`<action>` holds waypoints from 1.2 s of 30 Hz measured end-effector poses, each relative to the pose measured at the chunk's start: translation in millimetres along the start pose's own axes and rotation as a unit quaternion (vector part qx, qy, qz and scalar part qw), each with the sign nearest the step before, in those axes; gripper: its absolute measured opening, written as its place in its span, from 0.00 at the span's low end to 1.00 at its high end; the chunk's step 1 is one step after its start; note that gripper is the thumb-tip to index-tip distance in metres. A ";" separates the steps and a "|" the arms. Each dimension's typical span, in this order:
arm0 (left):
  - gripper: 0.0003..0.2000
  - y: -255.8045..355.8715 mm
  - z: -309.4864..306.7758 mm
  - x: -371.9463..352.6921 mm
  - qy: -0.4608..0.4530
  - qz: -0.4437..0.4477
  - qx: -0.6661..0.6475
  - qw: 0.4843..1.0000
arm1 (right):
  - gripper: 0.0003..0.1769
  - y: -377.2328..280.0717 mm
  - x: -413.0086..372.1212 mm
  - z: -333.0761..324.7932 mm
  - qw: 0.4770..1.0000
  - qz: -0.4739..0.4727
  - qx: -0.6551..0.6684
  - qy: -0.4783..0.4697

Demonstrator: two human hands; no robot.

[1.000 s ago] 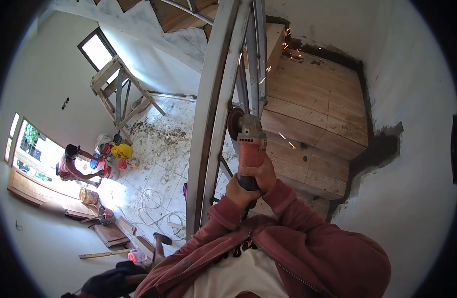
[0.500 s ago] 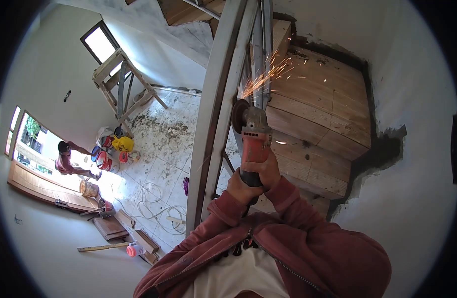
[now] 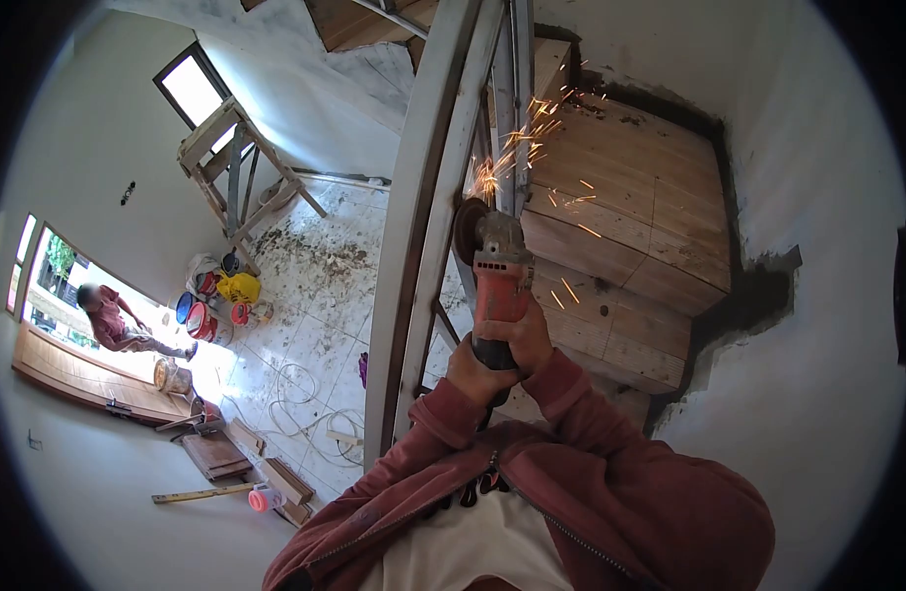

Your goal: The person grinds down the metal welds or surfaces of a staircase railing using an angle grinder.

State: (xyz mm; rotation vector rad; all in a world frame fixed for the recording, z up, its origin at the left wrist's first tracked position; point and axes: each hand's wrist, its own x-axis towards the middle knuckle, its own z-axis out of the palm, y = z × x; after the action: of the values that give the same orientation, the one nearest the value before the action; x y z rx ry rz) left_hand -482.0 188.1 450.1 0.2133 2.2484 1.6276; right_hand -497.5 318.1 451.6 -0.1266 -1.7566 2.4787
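A red angle grinder points away from me, held in both hands. My left hand is wrapped round the dark rear part of its body. Slightly further forward, my right hand grips the body from the right side. The grinding disc meets the metal railing, and orange sparks fly up and to the right from there. The exact contact spot is hidden behind the disc and grinder head.
Wooden stair treads rise on the right beside a wall with rough grey patches. Below on the left are a dirty tiled floor, a wooden trestle, buckets, loose cables, boards and a person by the doorway.
The person by the doorway has straightened up and moved left, away from the buckets. Sparks now scatter lower over the steps too. My grip and the grinder are nearly unchanged.
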 end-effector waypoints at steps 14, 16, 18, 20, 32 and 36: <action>0.32 -7.3 2.6 4.7 0.019 0.037 -0.035 0.999 | 0.36 -6.9 3.6 -0.3 1.000 0.002 0.001 -0.020; 0.31 -6.1 3.3 -0.6 0.012 0.028 -0.050 0.998 | 0.36 -12.3 -1.5 3.9 1.000 0.008 0.008 -0.002; 0.32 2.6 1.2 0.6 0.000 0.003 -0.002 1.000 | 0.36 -4.3 1.1 1.7 1.000 0.000 -0.001 -0.003; 0.32 -1.6 2.3 1.9 -0.001 0.012 -0.025 1.000 | 0.36 -0.4 4.6 -1.1 1.000 -0.009 -0.008 -0.001; 0.35 2.9 0.6 -0.6 0.001 0.021 -0.047 0.999 | 0.32 3.1 4.0 -1.4 1.000 -0.012 0.012 -0.021; 0.35 -1.9 1.8 3.4 0.001 0.025 -0.041 0.999 | 0.32 1.2 3.2 -1.2 1.000 -0.011 0.010 -0.016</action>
State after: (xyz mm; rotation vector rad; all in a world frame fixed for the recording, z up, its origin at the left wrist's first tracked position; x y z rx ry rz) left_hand -484.3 190.2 447.1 0.2499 2.1877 1.7434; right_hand -500.5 319.3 450.1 -0.0643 -1.7359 2.4949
